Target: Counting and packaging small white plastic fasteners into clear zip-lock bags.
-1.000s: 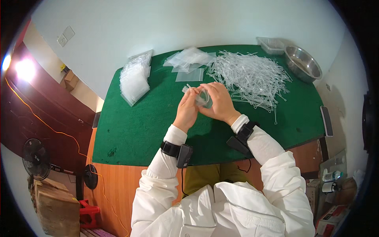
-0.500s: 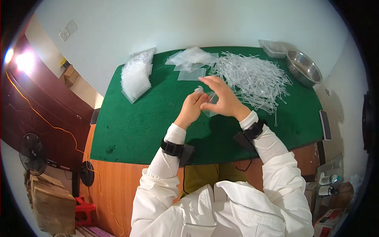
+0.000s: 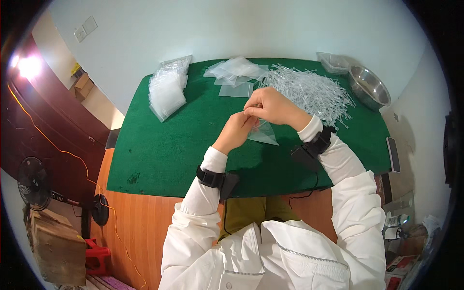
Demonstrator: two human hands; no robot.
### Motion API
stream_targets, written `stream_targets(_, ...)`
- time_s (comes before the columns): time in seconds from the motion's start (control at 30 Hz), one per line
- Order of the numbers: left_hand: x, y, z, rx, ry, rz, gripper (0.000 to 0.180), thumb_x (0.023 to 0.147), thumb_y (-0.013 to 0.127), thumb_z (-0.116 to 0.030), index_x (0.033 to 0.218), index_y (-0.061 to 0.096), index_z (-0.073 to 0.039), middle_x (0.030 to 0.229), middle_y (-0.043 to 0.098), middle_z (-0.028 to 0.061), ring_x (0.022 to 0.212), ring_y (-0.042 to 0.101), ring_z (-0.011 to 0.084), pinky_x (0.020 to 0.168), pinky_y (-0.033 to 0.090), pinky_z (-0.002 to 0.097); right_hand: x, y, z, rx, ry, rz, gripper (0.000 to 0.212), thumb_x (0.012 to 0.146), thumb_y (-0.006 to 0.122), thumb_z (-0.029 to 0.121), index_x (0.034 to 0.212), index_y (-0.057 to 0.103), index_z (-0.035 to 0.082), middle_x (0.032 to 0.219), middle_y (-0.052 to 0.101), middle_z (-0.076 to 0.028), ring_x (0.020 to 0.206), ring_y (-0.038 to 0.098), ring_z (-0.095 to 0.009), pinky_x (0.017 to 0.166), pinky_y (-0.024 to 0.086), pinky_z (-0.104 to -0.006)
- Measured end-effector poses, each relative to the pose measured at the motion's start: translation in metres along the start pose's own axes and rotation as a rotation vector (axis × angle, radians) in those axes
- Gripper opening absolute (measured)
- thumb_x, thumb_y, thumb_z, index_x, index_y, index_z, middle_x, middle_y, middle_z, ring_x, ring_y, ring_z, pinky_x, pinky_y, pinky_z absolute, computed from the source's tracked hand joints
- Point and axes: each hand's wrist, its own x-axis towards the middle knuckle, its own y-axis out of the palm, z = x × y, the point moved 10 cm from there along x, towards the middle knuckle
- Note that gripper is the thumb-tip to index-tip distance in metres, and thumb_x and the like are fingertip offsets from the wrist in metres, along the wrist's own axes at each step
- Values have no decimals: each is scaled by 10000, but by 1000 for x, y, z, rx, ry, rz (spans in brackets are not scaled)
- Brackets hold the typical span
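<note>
My left hand (image 3: 236, 131) is closed, pinching a clear plastic bag (image 3: 264, 134) that hangs from its fingers over the green table. Thumb and fingers of my right hand (image 3: 276, 107) come together right at the left fingertips. What the right fingers hold is hidden. Beyond the right hand lies a large heap of clear thin plastic sticks with looped ends (image 3: 309, 92). Flat clear zip bags (image 3: 237, 90) lie loosely behind my hands. A fanned stack of clear bags (image 3: 166, 99) rests at the far left of the table.
The green tabletop (image 3: 159, 154) spreads beneath everything. A clear plastic box (image 3: 333, 63) and a steel bowl (image 3: 369, 87) stand at the back right corner. A phone-like dark slab (image 3: 393, 153) lies by the right edge. A black fan (image 3: 35, 183) stands left, beside an orange cable.
My right hand has gone from spread fingers to a pinch against the left fingertips. More of the bag hangs out below the hands. The small clear bundle above my left thumb no longer shows.
</note>
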Motion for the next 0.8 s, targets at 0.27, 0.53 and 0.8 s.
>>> stream_targets(0.27,-2,-3,-21,-261,-26,43,187,829,566,-51,997,581,30,819,615,48,769,570,122,692,454,236,1,-6,-21,62,104,90,192,694,643,179,769,663,4,695,639,-138,633,607,-248,606,476,-328)
stream_targets(0.53,-2,-34,-21,-227,80,-214,246,812,574,1,1056,570,30,888,641,82,845,608,136,741,473,233,3,-20,-7,4,17,38,135,718,630,141,768,671,22,699,609,-104,638,569,-219,590,441,-304)
stream_targets(0.8,-11,-52,-46,-191,332,-470,188,864,524,-12,1039,577,31,914,646,78,837,612,129,747,471,230,8,-29,3,-88,-36,-62,190,742,642,181,833,670,16,820,643,-133,718,601,-256,634,464,-320)
